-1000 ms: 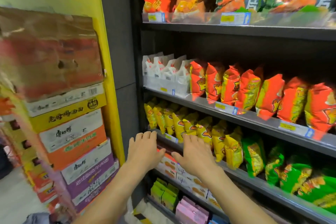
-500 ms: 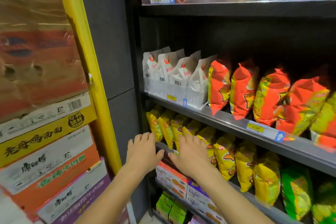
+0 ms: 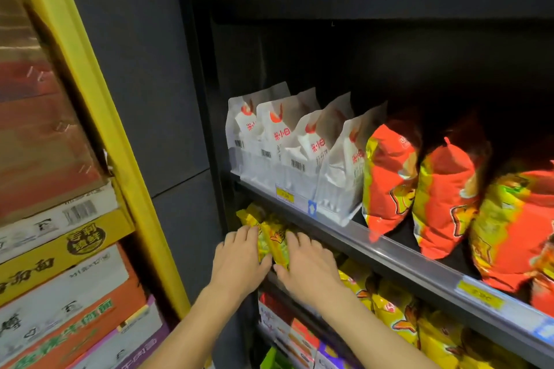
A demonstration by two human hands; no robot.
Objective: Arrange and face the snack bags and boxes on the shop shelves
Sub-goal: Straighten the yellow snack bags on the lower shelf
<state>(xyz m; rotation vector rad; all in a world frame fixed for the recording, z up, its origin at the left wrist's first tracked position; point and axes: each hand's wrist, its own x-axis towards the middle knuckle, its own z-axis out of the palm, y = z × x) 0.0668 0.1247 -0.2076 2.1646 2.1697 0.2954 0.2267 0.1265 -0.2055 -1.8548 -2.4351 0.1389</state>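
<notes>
On my feed the left hand (image 3: 239,260) and right hand (image 3: 310,268) lie on either side of 1 yellow bag (image 3: 275,244) at the left end of the lower shelf. The fingers are straight and close together, and the thumbs nearly meet at its lower end. Its upper end runs into shadow under the shelf rail (image 3: 389,260). More yellow bags (image 3: 395,305) run right, partly behind the right forearm. Above stand 4 white bags (image 3: 299,153) and blurred orange bags (image 3: 389,183). The cartons (image 3: 60,278) at left are smeared.
</notes>
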